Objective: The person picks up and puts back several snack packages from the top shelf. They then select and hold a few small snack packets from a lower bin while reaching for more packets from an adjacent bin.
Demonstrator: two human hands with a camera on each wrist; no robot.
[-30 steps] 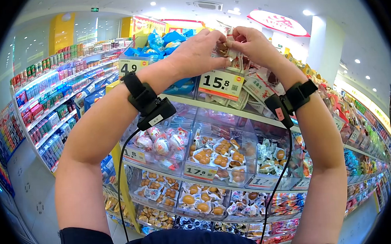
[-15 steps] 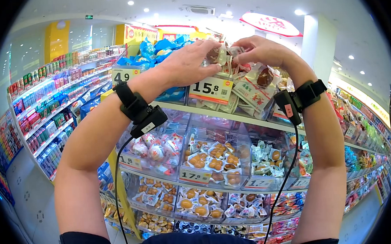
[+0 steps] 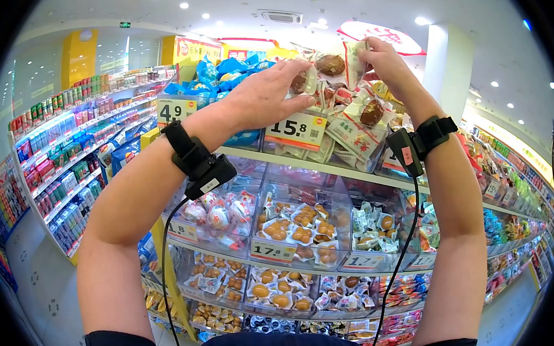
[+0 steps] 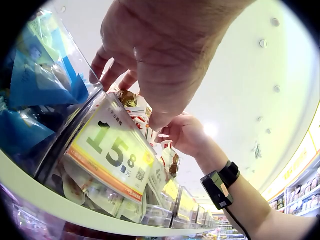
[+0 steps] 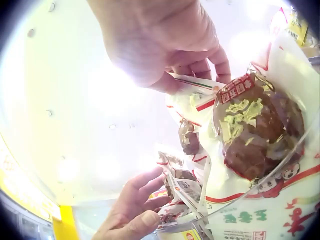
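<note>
In the head view, my right hand (image 3: 382, 61) pinches the edge of a clear and white snack packet (image 3: 352, 62) with red trim, raised over the bin. In the right wrist view, thumb and fingers close on its top edge, and a brown lump (image 5: 188, 137) shows below. My left hand (image 3: 266, 95) is at the bin's left part, thumb and fingers around another packet (image 3: 310, 81) with a brown piece inside. Similar packets (image 3: 356, 134) fill the bin behind the 15.8 price card (image 3: 297, 130). One large brown piece (image 5: 260, 125) sits close in front of the right wrist camera.
Blue-wrapped packets (image 3: 212, 76) fill the bin to the left, behind a 4.9 card (image 3: 176, 111). Lower clear bins (image 3: 298, 225) hold wrapped snacks. A clear bin wall (image 4: 75, 132) stands beneath my left hand. Drink shelves (image 3: 93, 132) line the left side.
My right hand has risen and moved right, away from the left hand, with a packet now pinched in it. The left hand stays about where it was.
</note>
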